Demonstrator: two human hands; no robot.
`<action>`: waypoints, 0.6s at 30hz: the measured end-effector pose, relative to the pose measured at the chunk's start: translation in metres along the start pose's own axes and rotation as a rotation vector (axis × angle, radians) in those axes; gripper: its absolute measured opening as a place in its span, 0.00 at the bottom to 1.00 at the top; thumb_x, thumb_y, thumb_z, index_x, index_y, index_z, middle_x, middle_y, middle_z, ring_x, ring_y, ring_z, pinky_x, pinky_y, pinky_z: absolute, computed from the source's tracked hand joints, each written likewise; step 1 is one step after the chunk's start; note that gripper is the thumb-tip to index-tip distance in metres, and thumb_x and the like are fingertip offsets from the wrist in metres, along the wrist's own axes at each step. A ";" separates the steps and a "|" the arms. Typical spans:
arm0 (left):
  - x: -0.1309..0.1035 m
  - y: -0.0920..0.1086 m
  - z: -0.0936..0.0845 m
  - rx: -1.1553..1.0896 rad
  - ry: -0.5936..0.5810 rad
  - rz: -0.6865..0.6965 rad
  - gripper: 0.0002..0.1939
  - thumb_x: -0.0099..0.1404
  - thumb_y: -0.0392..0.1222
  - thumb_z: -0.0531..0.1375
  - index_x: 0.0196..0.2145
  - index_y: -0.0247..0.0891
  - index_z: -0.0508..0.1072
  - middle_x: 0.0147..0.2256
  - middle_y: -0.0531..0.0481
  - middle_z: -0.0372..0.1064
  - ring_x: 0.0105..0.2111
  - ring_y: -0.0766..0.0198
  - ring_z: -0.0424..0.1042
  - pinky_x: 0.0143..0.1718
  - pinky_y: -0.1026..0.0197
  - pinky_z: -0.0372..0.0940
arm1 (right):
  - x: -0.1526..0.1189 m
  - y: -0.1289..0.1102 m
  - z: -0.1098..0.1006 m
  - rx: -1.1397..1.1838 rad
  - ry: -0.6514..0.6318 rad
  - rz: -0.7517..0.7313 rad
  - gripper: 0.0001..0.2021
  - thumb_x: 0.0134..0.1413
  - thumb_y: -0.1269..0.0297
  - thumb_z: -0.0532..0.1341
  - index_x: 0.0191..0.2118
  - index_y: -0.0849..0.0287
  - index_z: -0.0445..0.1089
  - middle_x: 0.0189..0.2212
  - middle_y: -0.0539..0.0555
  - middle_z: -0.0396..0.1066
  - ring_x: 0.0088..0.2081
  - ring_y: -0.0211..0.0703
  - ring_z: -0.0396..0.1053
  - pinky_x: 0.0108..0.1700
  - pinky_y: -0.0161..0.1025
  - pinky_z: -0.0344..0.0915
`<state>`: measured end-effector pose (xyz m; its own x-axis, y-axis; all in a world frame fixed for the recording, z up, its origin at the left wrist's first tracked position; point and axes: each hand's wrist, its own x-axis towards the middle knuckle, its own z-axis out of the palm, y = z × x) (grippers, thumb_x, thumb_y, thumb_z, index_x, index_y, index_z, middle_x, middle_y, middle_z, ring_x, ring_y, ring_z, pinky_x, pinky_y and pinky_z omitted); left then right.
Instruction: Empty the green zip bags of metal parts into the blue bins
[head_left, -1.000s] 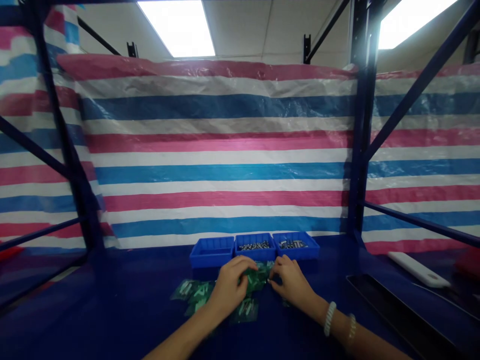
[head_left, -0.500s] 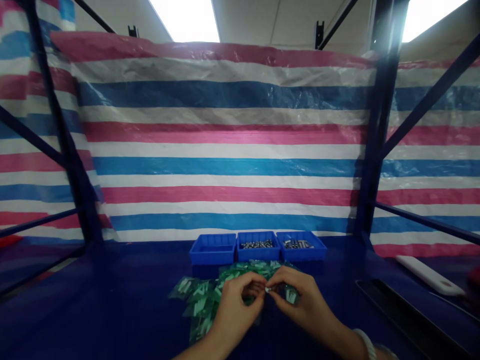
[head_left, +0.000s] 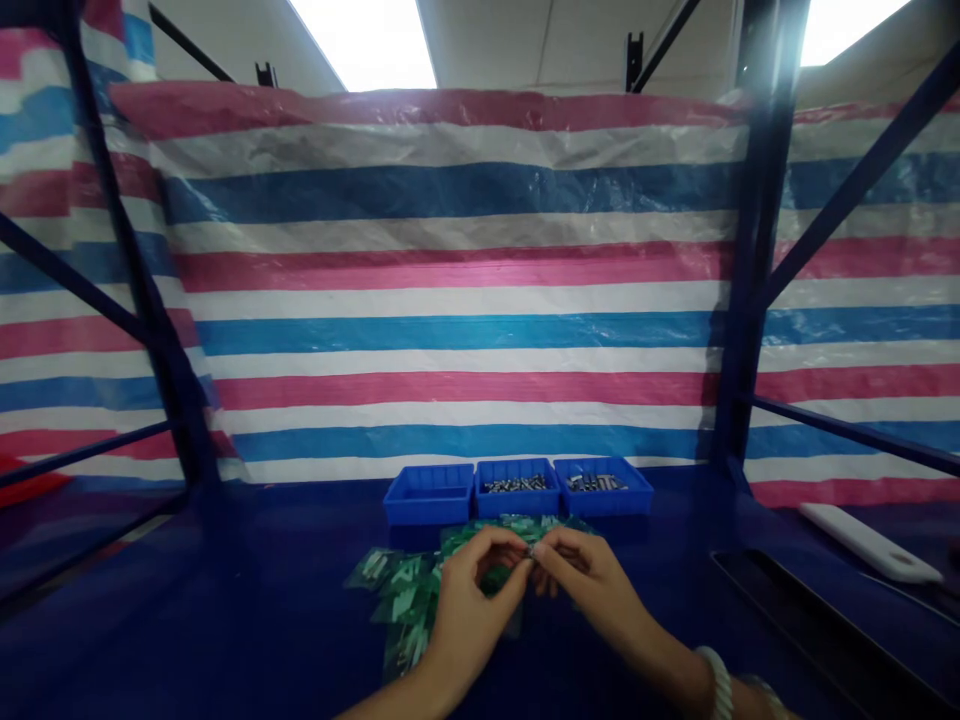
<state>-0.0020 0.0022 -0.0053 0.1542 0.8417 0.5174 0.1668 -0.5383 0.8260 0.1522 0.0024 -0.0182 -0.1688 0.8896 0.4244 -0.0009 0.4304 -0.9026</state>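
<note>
My left hand and my right hand meet tip to tip at the middle of the table. Between their pinched thumbs and forefingers is a small shiny part, mostly hidden by the fingertips; its kind cannot be made out. Under and behind the hands lies a spread heap of small green-tinted plastic bags with pale, strip-like pieces inside. The other fingers of my right hand curl below the pinch.
Three blue bins stand in a row behind the bags: the left bin shows no contents, the middle bin holds small metal pieces, the right bin flat metal pieces. At right lie a dark flat tray and a white bar-shaped object.
My right hand has turned at the pinch, its thumb moving up and its lower fingers now showing beneath. The small part is more covered. The view has shifted slightly.
</note>
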 end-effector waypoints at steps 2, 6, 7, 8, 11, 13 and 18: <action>-0.001 0.000 0.001 0.012 -0.001 0.020 0.03 0.57 0.39 0.62 0.31 0.38 0.73 0.28 0.49 0.72 0.29 0.60 0.73 0.34 0.61 0.69 | 0.002 0.003 0.001 0.043 -0.043 -0.002 0.18 0.57 0.51 0.59 0.25 0.59 0.72 0.20 0.51 0.69 0.23 0.39 0.68 0.26 0.34 0.64; 0.003 0.001 0.003 0.028 0.000 0.060 0.02 0.57 0.38 0.61 0.30 0.37 0.72 0.28 0.49 0.73 0.29 0.61 0.73 0.33 0.62 0.69 | 0.006 0.009 0.000 0.085 -0.069 -0.002 0.19 0.56 0.50 0.59 0.24 0.59 0.71 0.19 0.50 0.68 0.22 0.38 0.66 0.27 0.35 0.63; 0.008 0.002 0.004 0.044 -0.001 0.077 0.02 0.57 0.38 0.61 0.31 0.37 0.72 0.29 0.49 0.73 0.29 0.61 0.73 0.33 0.62 0.70 | 0.008 0.009 0.000 0.076 -0.075 -0.003 0.19 0.56 0.50 0.59 0.23 0.60 0.71 0.19 0.50 0.68 0.22 0.38 0.66 0.27 0.34 0.63; 0.015 0.001 0.005 0.076 -0.004 0.103 0.03 0.58 0.37 0.60 0.31 0.37 0.72 0.29 0.49 0.73 0.30 0.61 0.73 0.33 0.62 0.70 | 0.009 0.010 -0.002 0.059 -0.075 -0.004 0.19 0.57 0.50 0.59 0.23 0.60 0.71 0.19 0.50 0.68 0.22 0.38 0.66 0.26 0.34 0.63; 0.049 -0.004 0.006 0.233 -0.016 0.213 0.05 0.60 0.37 0.58 0.34 0.36 0.73 0.32 0.48 0.74 0.32 0.61 0.74 0.37 0.61 0.70 | 0.012 0.012 -0.008 -0.058 -0.029 -0.009 0.17 0.58 0.52 0.57 0.27 0.60 0.72 0.21 0.51 0.70 0.23 0.39 0.67 0.26 0.34 0.62; 0.076 -0.012 0.005 0.292 -0.013 0.242 0.07 0.61 0.36 0.57 0.36 0.36 0.74 0.35 0.46 0.74 0.36 0.60 0.74 0.41 0.58 0.69 | 0.013 0.013 -0.015 -0.219 0.018 -0.051 0.15 0.59 0.57 0.56 0.29 0.60 0.73 0.24 0.52 0.72 0.25 0.40 0.67 0.26 0.34 0.61; 0.099 -0.037 -0.005 0.415 -0.071 0.262 0.23 0.56 0.29 0.57 0.50 0.37 0.69 0.45 0.43 0.73 0.43 0.55 0.72 0.48 0.51 0.66 | 0.016 0.023 -0.031 -0.732 0.001 -0.228 0.08 0.55 0.72 0.56 0.32 0.59 0.73 0.28 0.53 0.73 0.32 0.44 0.68 0.37 0.39 0.62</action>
<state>0.0017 0.1058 0.0162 0.3069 0.6787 0.6672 0.4854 -0.7147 0.5037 0.1802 0.0313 -0.0296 -0.2414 0.7668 0.5948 0.6178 0.5941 -0.5151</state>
